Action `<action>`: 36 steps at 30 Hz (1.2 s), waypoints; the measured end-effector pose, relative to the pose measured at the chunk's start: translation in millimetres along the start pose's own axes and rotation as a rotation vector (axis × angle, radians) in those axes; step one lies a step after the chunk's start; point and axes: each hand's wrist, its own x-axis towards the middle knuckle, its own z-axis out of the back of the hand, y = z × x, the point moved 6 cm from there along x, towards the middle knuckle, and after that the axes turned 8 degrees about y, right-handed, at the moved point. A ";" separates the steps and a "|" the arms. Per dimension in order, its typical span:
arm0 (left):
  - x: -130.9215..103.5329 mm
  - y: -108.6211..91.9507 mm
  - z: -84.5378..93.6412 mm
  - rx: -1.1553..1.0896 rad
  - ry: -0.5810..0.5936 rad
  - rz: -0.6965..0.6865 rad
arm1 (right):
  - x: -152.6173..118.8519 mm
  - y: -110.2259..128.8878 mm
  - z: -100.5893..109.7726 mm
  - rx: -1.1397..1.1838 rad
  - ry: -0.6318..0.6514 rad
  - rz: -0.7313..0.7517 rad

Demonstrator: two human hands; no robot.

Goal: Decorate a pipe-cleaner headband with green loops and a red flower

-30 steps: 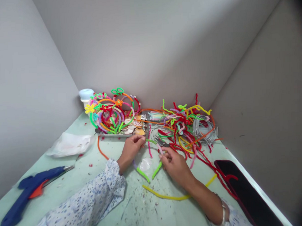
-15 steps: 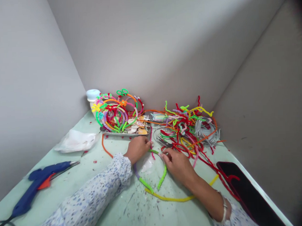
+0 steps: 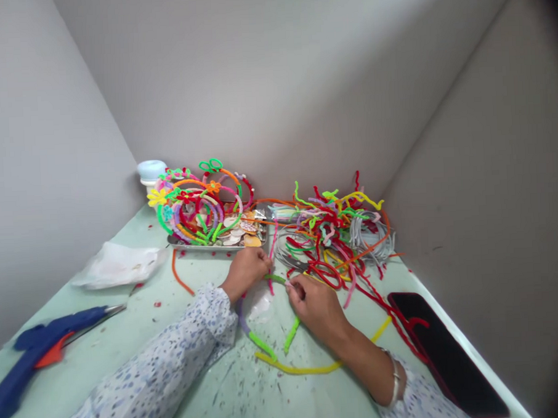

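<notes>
A headband [image 3: 263, 347] wrapped in purple and green pipe cleaner stands between my hands, its two bright green ends toward me. My left hand [image 3: 247, 272] is closed on its upper left part. With finger and thumb pinched, my right hand [image 3: 316, 303] grips the upper right part, where a pale pink bit shows at the fingertips. Between the two hands, a short green-wrapped stretch of the band is visible. A yellow pipe cleaner [image 3: 304, 370] lies curved on the table just below the green ends, partly under my right forearm. A pink pipe cleaner [image 3: 273, 240] lies behind the band.
Finished-looking colourful headbands [image 3: 200, 203] rest on a metal tray [image 3: 216, 247] with shell-like pieces. Tangled pipe cleaners [image 3: 326, 219], grey wire [image 3: 371, 239] and red-handled scissors [image 3: 325, 273] lie right of it. A blue glue gun [image 3: 49, 342], plastic bag [image 3: 119, 265] and phone [image 3: 447, 356] flank my arms.
The whole view has shifted, so most things sit further left. Both hands keep their hold on the headband, and my right fingers have curled slightly more.
</notes>
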 end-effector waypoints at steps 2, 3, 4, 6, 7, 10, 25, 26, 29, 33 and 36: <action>-2.7 -4.2 3.5 -0.036 -0.039 -0.034 | 0.0 -0.4 1.0 0.005 -0.006 -0.002; -4.1 -7.3 5.1 -0.052 -0.063 -0.060 | -0.2 0.0 1.4 0.000 -0.003 0.000; -5.5 -10.6 6.8 -0.070 -0.093 -0.089 | -0.4 0.8 1.8 -0.009 0.004 0.005; -7.8 -16.0 10.8 -0.109 -0.157 -0.132 | -1.0 2.9 2.6 -0.029 0.013 0.017; -8.6 -17.7 13.4 -0.134 -0.191 -0.144 | -1.2 3.8 3.0 -0.037 0.016 0.022; -11.5 -19.2 25.5 -0.243 -0.323 -0.164 | -1.1 5.1 3.4 -0.041 0.027 0.024; 10.2 -66.9 23.8 -0.439 -0.267 -0.341 | 1.5 2.7 -1.1 -0.037 0.058 0.012; 14.3 -69.0 19.1 -0.435 -0.256 -0.343 | 2.0 2.3 -2.2 -0.038 0.056 0.015; 18.4 -71.5 16.7 -0.445 -0.338 -0.362 | 3.4 0.0 -5.9 -0.070 0.065 0.004; 7.4 -66.9 19.8 -0.406 -0.411 -0.346 | 3.5 -0.2 -7.8 -0.063 0.061 0.024; -3.4 -54.5 27.7 -0.372 -0.398 -0.309 | 2.4 0.1 -6.8 -0.052 0.028 0.046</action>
